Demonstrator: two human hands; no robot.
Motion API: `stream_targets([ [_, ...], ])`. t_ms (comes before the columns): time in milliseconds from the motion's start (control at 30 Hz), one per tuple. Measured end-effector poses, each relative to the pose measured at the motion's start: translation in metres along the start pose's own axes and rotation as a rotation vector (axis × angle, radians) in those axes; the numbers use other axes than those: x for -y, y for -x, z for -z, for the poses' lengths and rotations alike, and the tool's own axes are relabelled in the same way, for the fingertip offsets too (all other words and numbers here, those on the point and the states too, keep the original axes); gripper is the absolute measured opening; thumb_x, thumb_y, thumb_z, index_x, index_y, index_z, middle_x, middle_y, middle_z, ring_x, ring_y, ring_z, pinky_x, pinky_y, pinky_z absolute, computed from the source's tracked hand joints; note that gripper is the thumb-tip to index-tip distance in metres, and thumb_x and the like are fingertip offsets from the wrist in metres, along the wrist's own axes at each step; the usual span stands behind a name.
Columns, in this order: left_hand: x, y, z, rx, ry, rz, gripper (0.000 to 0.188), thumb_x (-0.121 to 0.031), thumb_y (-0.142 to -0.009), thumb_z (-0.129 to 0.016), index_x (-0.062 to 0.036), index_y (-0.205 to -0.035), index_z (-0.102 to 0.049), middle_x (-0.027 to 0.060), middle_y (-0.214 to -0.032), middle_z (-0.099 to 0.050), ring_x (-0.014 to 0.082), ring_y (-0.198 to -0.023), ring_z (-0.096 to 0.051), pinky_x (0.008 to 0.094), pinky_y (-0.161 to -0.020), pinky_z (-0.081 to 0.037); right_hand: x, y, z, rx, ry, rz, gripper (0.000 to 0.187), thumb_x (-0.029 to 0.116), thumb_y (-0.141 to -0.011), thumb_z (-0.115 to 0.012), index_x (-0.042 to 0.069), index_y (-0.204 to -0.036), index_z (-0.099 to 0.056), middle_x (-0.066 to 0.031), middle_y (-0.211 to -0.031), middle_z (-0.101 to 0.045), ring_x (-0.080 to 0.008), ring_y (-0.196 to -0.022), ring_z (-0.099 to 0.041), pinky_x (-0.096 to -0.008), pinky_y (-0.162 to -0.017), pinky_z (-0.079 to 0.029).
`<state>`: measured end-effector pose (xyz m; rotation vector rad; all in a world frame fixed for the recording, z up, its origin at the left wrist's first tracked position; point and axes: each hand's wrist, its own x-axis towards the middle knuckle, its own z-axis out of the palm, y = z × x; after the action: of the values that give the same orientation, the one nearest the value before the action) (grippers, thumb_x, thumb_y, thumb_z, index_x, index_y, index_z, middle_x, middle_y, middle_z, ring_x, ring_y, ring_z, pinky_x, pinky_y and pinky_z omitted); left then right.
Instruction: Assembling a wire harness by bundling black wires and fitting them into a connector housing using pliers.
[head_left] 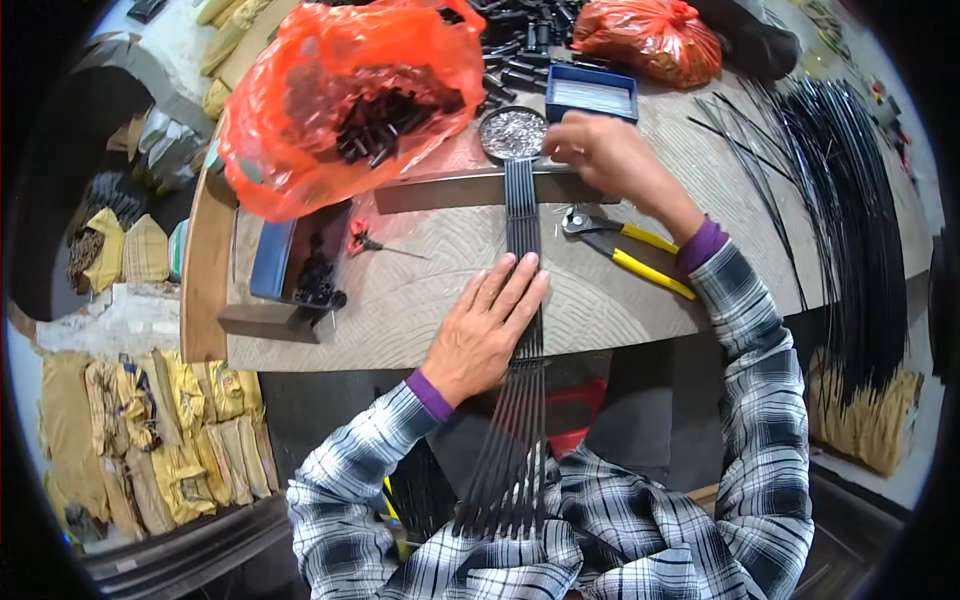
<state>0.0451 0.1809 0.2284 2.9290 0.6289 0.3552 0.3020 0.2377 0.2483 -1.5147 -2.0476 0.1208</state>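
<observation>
Several thin black rods (521,225) lie side by side across the wooden table (420,300), running from a flat metal bar (440,188) down past the front edge toward my lap. My left hand (487,330) lies flat on the rods near the table's edge, fingers spread. My right hand (610,160) sits at the far end of the rods by the bar, fingers curled; whether it pinches something small I cannot tell. A round tin of small silvery bits (512,133) stands just left of that hand.
Yellow-handled pliers (628,250) lie right of the rods. A blue tray (592,93) sits behind my right hand. Orange plastic bags (340,100) of black parts stand at back left and back right (650,38). A large bundle of black rods (850,220) hangs at right. A blue box (285,262) sits at left.
</observation>
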Motion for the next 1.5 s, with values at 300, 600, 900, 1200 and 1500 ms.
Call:
stream_targets([
  [300,0.002,-0.002,-0.004,0.072,-0.034,-0.004,0.057,-0.007,-0.077,-0.047,-0.0079,-0.133,-0.037,0.0110,-0.141,-0.030,0.0302,-0.130,-0.029,0.0427,-0.103,-0.028,-0.007,0.011,0.000,-0.032,0.124,-0.074,0.016,0.008,-0.079,-0.058,0.012,-0.091,-0.067,-0.0054,-0.073,-0.056,-0.0224,-0.068,-0.058,-0.0350,-0.058,-0.044],
  [600,0.002,-0.002,-0.006,0.095,-0.047,-0.001,0.057,-0.005,-0.077,-0.045,-0.0080,-0.134,-0.036,0.0118,-0.141,-0.029,0.0311,-0.131,-0.028,0.0437,-0.104,-0.027,-0.010,0.011,-0.006,-0.058,0.136,-0.062,0.017,0.009,-0.079,-0.058,0.014,-0.092,-0.068,-0.0044,-0.071,-0.057,-0.0206,-0.065,-0.058,-0.0333,-0.056,-0.045],
  [900,0.001,-0.006,-0.007,0.109,-0.109,-0.035,0.057,-0.008,-0.077,-0.048,-0.0092,-0.133,-0.038,0.0120,-0.141,-0.030,0.0324,-0.131,-0.027,0.0443,-0.103,-0.028,-0.017,0.008,-0.003,-0.060,0.202,0.009,0.021,0.009,-0.075,-0.058,0.019,-0.090,-0.069,-0.0060,-0.076,-0.057,-0.0227,-0.067,-0.060,-0.0353,-0.056,-0.046],
  [1200,0.004,-0.003,0.005,0.070,-0.072,-0.030,0.055,-0.017,-0.074,-0.052,-0.0042,-0.127,-0.044,0.0163,-0.137,-0.035,0.0352,-0.127,-0.032,0.0439,-0.101,-0.033,-0.011,-0.002,-0.009,-0.034,0.271,0.082,0.022,0.007,-0.077,-0.054,0.018,-0.090,-0.067,-0.0062,-0.076,-0.055,-0.0268,-0.067,-0.059,-0.0366,-0.057,-0.045],
  [1500,0.003,0.007,-0.003,-0.012,0.005,-0.038,0.063,-0.017,-0.071,-0.053,-0.0042,-0.131,-0.037,0.0156,-0.139,-0.031,0.0342,-0.129,-0.029,0.0425,-0.102,-0.031,0.005,-0.004,-0.006,-0.008,0.164,0.027,0.013,0.011,-0.080,-0.055,0.014,-0.090,-0.063,-0.0076,-0.074,-0.054,-0.0281,-0.069,-0.057,-0.0368,-0.057,-0.042],
])
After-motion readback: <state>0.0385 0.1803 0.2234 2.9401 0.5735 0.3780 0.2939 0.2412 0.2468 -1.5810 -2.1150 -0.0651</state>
